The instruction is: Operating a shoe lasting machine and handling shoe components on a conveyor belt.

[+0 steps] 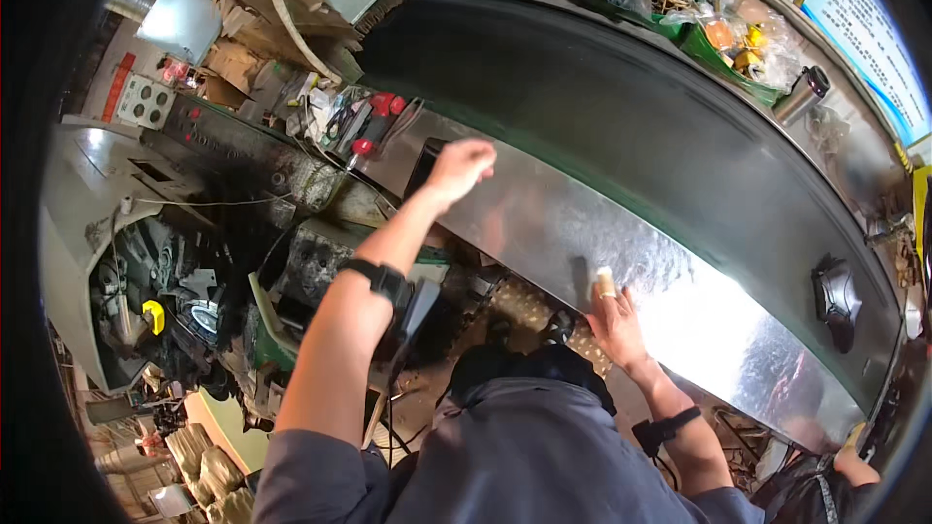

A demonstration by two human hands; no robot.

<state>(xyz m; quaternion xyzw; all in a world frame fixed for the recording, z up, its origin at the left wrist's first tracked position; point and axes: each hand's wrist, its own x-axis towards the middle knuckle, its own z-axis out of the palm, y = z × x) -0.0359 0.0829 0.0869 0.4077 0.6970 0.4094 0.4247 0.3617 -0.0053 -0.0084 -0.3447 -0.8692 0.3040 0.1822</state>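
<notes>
My left hand (460, 173) is over the left part of a shiny metal ledge (544, 204). Its fingers are curled in, and whether anything is inside them is hidden. A dark, flat-looking object (423, 167) lies right beside that wrist, partly covered by it. My right hand (618, 328) is at the near edge of the ledge with its fingers stretched out. One of its fingertips wears a pale wrap (605, 281). A dark belt (602, 107) runs along the ledge's far side. On its right end sits a black shoe (837, 303), away from both hands.
A red-and-black hand tool (377, 121) lies among clutter left of the ledge. Left stands a machine (87, 233) with an opening full of parts. Beyond the belt are plastic bags (718, 34) and a metal flask (804, 94). Another person's arm (854, 466) appears lower right.
</notes>
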